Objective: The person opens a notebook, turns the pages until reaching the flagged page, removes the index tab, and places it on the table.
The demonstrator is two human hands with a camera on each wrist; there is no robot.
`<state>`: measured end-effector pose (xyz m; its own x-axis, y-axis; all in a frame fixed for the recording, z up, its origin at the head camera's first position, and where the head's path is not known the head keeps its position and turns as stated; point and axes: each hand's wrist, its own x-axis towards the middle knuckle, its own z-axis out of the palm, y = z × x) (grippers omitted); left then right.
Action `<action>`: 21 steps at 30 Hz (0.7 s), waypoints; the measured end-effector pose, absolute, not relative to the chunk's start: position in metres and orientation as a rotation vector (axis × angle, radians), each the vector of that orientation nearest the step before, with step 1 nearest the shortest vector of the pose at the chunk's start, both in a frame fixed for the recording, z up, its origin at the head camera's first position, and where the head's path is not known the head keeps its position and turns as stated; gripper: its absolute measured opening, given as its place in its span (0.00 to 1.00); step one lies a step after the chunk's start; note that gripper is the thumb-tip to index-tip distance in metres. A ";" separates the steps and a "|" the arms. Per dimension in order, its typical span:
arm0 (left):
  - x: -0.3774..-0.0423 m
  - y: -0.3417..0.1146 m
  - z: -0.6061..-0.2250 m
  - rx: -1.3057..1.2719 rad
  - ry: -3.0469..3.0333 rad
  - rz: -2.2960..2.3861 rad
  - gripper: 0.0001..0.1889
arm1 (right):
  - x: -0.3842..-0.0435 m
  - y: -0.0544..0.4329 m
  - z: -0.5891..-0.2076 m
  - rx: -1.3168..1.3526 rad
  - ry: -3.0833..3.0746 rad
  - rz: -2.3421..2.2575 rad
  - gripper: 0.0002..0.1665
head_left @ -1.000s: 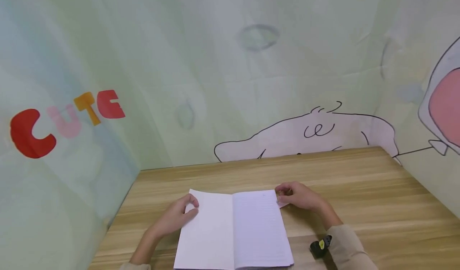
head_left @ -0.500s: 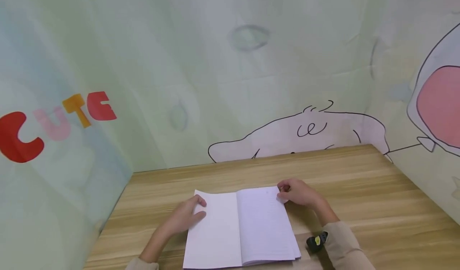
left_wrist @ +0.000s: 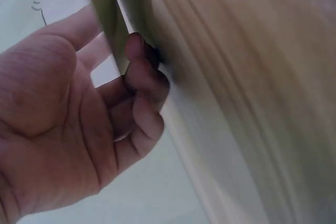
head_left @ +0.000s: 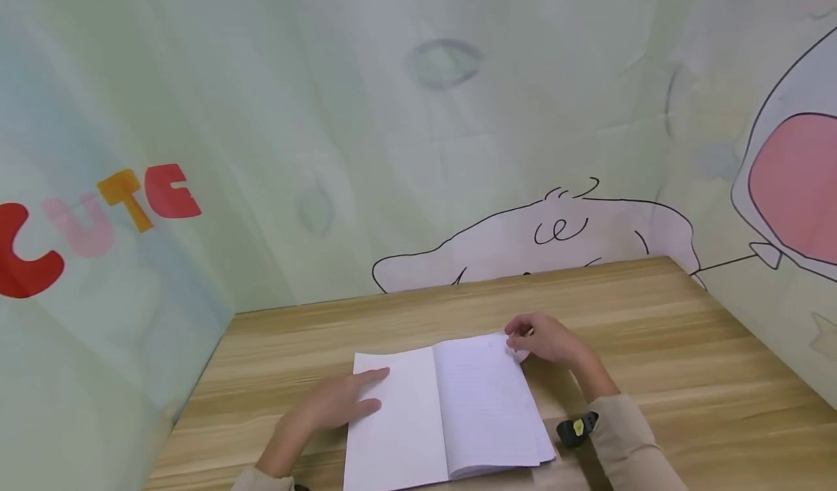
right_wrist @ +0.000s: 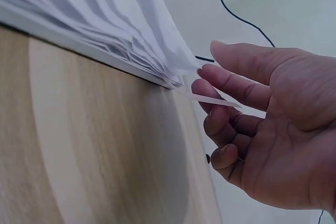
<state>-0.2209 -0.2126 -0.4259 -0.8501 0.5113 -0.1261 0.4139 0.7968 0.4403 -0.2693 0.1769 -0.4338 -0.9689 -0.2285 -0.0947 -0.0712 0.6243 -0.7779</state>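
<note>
An opened notebook lies on the wood-grain table, a blank white left side facing a faintly lined right page. My left hand grips the left edge: thumb and index finger lie over the white side, while the left wrist view shows the other fingers curled beneath the cover. At the top right corner, my right hand holds a page corner among its curled fingers, with the thumb apart from it. Loose page edges fan out beside those fingers in the right wrist view.
The wooden table reaches back to a printed fabric backdrop with a cartoon outline and coloured letters. A black device with a yellow mark sits at the right wrist, by the sleeve.
My left hand has spread its thumb and index finger over the white side and slid slightly inward. The right hand has risen a little at the corner, and the notebook has turned slightly.
</note>
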 end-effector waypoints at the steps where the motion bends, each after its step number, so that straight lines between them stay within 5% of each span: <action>1: -0.221 -0.214 -0.425 0.718 2.727 0.600 0.28 | -0.269 0.177 -0.434 -0.251 2.651 -1.273 0.11; 21: -0.236 -0.220 -0.431 0.713 2.613 0.608 0.39 | -0.277 0.167 -0.447 -0.186 2.729 -1.355 0.06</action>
<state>-0.2362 -0.2195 -0.4306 -0.8064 0.5457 -0.2279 0.3889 0.7797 0.4908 -0.2765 0.1672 -0.4474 -0.9886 -0.1481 -0.0256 -0.0692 0.5994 -0.7975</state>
